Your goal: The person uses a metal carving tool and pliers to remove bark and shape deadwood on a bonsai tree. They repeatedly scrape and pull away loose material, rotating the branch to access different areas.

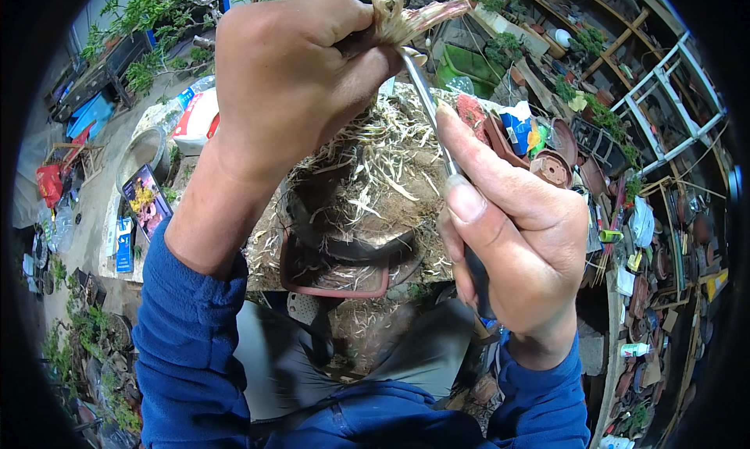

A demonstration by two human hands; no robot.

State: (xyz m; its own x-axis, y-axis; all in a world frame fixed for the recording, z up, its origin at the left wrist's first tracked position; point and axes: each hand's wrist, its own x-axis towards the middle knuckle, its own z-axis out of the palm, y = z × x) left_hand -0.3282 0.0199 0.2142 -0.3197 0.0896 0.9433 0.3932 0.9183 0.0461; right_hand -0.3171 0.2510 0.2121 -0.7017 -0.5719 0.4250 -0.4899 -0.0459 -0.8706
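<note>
Gripping tight: left hand (pixel 285 74) fingers wrapped around a stripped woody stem (pixel 402 16), held up at top centre; pale shredded fibres and a pinkish peeled end stick out past the thumb. Right hand (pixel 512 238) fingers pinched on a slim metal carving tool (pixel 428 97), index finger laid along the shaft, dark handle buried in the palm. Tool tip touches the stem just below the left thumb. Both sleeves blue.

Below the hands: desk (pixel 273 246) surface littered with pale wood shavings (pixel 375 168), thickest directly under the stem. Dark round pot (pixel 351 242) sits on a reddish-brown rectangular tray (pixel 336 289) near the desk's front edge.

Further out: terracotta pots (pixel 551 168) right of the shavings, white bag (pixel 195 121) and a metal bowl (pixel 144 152) left of the desk, green foliage (pixel 148 12) top left, white ladder (pixel 664 105) far right, more stacked pots along the right rim
</note>
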